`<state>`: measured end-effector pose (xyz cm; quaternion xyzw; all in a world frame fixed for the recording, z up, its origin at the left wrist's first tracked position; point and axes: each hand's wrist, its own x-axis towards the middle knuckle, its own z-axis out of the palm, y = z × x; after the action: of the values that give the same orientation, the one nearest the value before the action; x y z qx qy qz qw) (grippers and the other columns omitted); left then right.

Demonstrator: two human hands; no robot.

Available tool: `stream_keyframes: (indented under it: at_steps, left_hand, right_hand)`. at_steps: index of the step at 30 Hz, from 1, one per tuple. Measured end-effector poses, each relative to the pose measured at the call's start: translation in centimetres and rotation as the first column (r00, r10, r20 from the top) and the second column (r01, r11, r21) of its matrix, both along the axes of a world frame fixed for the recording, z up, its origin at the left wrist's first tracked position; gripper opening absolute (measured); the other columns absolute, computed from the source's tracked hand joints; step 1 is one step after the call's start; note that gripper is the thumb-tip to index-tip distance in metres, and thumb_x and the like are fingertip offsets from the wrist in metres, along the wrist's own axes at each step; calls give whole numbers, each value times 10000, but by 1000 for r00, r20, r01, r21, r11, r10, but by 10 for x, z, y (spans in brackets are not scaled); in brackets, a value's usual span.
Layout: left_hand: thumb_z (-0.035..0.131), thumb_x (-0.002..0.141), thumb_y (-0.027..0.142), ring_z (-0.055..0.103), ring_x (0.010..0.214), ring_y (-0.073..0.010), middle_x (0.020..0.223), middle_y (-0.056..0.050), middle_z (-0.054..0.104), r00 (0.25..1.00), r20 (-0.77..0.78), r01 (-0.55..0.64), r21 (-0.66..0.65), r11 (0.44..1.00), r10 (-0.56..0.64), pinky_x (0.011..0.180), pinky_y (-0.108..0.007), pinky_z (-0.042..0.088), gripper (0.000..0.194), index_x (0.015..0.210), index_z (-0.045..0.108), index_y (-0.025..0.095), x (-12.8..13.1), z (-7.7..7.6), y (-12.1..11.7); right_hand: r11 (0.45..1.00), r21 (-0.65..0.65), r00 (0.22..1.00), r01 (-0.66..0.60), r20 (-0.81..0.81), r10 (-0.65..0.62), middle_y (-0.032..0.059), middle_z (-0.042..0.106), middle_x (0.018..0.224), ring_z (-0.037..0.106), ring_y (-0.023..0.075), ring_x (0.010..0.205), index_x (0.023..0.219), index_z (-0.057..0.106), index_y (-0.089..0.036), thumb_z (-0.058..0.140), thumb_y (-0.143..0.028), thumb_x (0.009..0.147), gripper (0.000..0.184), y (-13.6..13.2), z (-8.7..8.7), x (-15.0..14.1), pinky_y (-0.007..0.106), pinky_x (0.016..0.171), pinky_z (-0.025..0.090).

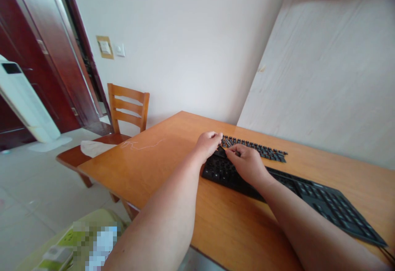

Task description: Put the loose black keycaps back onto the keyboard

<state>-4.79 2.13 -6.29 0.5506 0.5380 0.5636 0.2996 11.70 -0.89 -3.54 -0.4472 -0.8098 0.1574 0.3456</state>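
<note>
A black keyboard (324, 201) lies slanted across the wooden table (154, 164). Along its far side a black strip with rows of key-shaped bumps (262, 149) is raised; it looks like a keyboard cover. My left hand (207, 144) has its fingers curled over the strip's left end. Just beside it, my right hand (247, 164) pinches the same left corner, with its wrist resting over the keyboard. Both forearms reach in from the bottom of the view.
A wooden chair (128, 108) stands at the table's far left end with a white cloth (94, 147) on its seat. A thin white thread (142, 145) lies on the tabletop. A white tower appliance (24, 98) stands by the dark red door. The wall runs close behind the keyboard.
</note>
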Motion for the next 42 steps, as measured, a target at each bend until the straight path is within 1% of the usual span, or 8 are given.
stream_keyframes:
  at_steps: [6,9,13,16,20,30,34,42]
  left_hand:
    - [544,776,608,544,611,-133,627,-14,604,990,70,127,-9,992,-126,604,-249,401,477,830,679,154,1,17,-16]
    - [614,751,555,546,613,-120,636,-8,610,977,79,202,-21,979,-200,616,-238,398,408,805,668,153,2,19,-19]
    - [662,738,459,559,622,-114,648,-1,619,967,127,231,-57,971,-222,623,-233,403,302,765,645,159,3,18,-19]
    - [668,741,419,550,601,-105,636,5,615,958,167,249,-79,965,-234,618,-231,408,262,742,628,159,3,19,-20]
    - [662,755,390,527,564,-90,619,2,618,951,190,268,-104,958,-246,588,-219,392,238,738,618,156,1,22,-22]
    - [658,742,374,534,570,-87,661,-18,652,949,217,263,-138,955,-230,582,-223,384,222,752,627,155,-2,26,-24]
    - [676,715,317,554,600,-90,697,-26,659,936,259,281,-135,950,-240,611,-227,404,179,767,647,149,-3,25,-23]
    - [630,683,134,596,616,-94,661,-12,620,898,372,295,-109,949,-236,599,-209,422,94,775,637,153,-3,23,-19]
  right_hand:
    - [991,-42,990,123,-68,-126,4,589,577,538,164,579,709,651,-179,514,-405,809,283,8,2,5,269,566,360]
    - [993,-30,991,110,-67,-112,9,597,597,532,162,590,704,649,-179,515,-408,804,284,9,1,5,273,576,358]
    - [996,-43,990,84,-113,-89,9,585,613,509,156,600,698,647,-177,530,-426,799,293,10,-1,5,272,583,354]
    - [990,-136,970,28,-235,-60,-12,515,570,446,134,547,715,638,-174,533,-464,803,320,11,-3,4,259,536,330]
    - [945,-322,925,-62,-374,-67,-32,446,506,358,112,455,742,618,-168,520,-528,810,380,11,-3,3,248,452,264]
    - [872,-468,913,-142,-403,-67,-28,459,483,312,95,403,749,628,-168,533,-568,791,412,14,-3,7,242,409,216]
    - [899,-418,923,-130,-383,-45,-30,475,515,341,95,433,777,666,-160,600,-544,753,390,16,-4,9,245,433,244]
    - [989,-151,965,-7,-259,-33,-2,565,640,463,132,566,900,711,-161,613,-457,756,343,20,-6,9,260,549,356]
